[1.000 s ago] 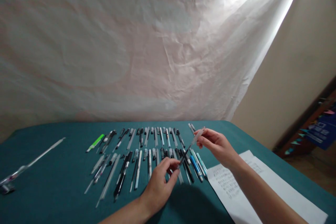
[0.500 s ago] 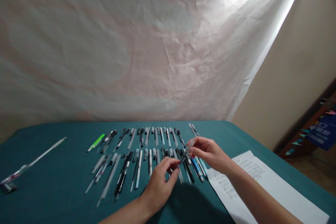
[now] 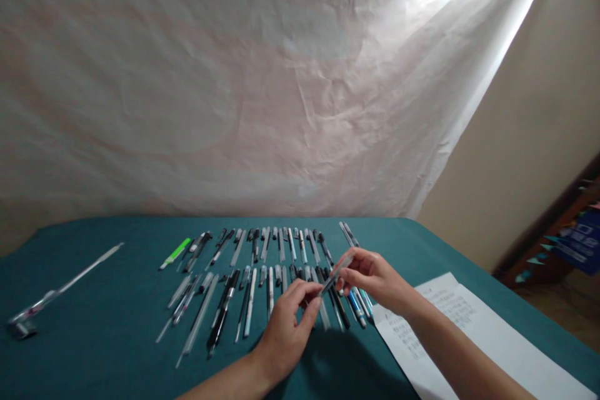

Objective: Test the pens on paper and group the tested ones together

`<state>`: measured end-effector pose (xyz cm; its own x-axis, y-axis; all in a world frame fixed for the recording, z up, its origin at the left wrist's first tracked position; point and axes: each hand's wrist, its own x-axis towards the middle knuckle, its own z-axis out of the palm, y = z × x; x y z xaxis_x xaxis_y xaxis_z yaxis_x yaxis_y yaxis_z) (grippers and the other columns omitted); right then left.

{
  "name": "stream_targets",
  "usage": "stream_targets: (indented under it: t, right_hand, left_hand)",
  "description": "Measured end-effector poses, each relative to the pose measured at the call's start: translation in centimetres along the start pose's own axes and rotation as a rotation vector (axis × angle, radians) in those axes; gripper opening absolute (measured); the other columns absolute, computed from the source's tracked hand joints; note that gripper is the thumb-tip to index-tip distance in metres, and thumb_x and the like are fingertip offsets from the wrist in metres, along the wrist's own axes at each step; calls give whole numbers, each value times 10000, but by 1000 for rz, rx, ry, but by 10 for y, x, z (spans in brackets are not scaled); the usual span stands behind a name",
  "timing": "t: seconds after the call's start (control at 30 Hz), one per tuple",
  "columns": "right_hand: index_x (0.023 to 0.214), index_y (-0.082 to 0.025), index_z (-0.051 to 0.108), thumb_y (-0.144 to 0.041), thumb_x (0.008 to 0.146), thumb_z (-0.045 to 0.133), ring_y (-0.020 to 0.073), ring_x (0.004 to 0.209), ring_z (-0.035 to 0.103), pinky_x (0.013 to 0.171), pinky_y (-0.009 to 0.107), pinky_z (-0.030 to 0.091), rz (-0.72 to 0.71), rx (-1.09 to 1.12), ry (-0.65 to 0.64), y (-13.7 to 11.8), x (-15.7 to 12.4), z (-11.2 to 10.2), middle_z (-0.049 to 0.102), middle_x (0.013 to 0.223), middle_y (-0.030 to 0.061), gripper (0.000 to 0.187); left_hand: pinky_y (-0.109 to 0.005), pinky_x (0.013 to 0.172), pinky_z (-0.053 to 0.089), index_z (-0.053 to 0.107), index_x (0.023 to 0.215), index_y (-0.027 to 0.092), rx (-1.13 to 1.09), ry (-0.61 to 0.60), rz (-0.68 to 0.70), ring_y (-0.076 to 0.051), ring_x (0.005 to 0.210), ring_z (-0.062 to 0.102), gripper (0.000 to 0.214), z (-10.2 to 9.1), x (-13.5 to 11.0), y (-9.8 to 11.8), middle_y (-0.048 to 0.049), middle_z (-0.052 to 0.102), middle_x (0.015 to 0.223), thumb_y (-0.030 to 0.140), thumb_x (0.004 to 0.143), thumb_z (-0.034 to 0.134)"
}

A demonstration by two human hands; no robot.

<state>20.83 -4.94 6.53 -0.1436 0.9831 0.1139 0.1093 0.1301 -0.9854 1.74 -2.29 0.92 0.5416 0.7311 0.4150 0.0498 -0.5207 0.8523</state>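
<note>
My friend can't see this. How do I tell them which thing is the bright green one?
Start at the dark teal tablecloth and look past the left hand to the far row of pens. Go to its left end: the green stick lies slanted there. Its neighbours are dark or see-through; only it is bright green.

Left fingers (image 3: 308, 288) pinched, right fingers (image 3: 352, 277) pinched, forearms (image 3: 438, 331) angled inward.

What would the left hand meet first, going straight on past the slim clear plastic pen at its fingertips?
Likely the bare right hand, which holds the clear plastic pen farther up; depth is uncertain.
</note>
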Motion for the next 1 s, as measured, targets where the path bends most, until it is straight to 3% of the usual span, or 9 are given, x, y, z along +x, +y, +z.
stream_targets:
  t: [0.33, 0.5, 0.57, 0.7, 0.87, 1.0]
  right_hand:
    - [744, -131, 535, -373, 765, 598, 115, 558, 591, 547, 252, 488, 48, -18, 18, 6, 1, 0, 625, 614, 17, 251]
    - [1061, -160, 553, -349, 760, 611, 145, 746, 609, 642, 287, 512, 2, 12, 27, 1, 1, -10, 636, 918, 66, 360]
    - [1078, -167, 573, -364, 780, 582, 145, 770, 604, 666, 290, 511, -28, 11, 56, -1, 1, -14, 624, 987, 79, 358]
    - [922, -129, 650, -367, 780, 581, 131, 670, 589, 595, 249, 492, -58, -65, 122, 4, 2, -18, 647, 750, 52, 286]
    - [706, -129, 610, -365, 781, 582, 90, 516, 535, 509, 217, 456, -39, -108, 192, 11, 4, -18, 588, 571, 3, 250]
    - [1028, -161, 589, -366, 797, 560, 147, 741, 595, 602, 269, 505, -38, -41, 80, 4, 3, -16, 630, 926, 69, 310]
  left_hand:
    - [-263, 768, 423, 578, 1001, 198, 10, 30, -12, -166, 877, 536, 192, -2, 2, -3, -44, 567, 929, 239, 865, 448]
    - [-267, 766, 423, 575, 1016, 210, -1, 51, -32, -164, 869, 539, 198, -2, 3, -6, -36, 566, 923, 247, 865, 452]
    - [-266, 763, 423, 578, 1006, 210, -5, 50, -36, -165, 869, 539, 192, -2, 3, -6, -36, 567, 922, 245, 864, 453]
    - [-262, 749, 424, 586, 988, 209, -1, 52, -33, -166, 864, 538, 186, -2, 3, -6, -37, 568, 921, 240, 861, 454]
    - [-262, 751, 427, 594, 990, 207, 1, 59, -25, -169, 862, 542, 189, -1, 3, -8, -39, 574, 920, 235, 853, 466]
    - [-266, 771, 426, 586, 1006, 211, -17, 61, -33, -168, 890, 539, 197, -1, 4, -9, -39, 570, 944, 238, 860, 457]
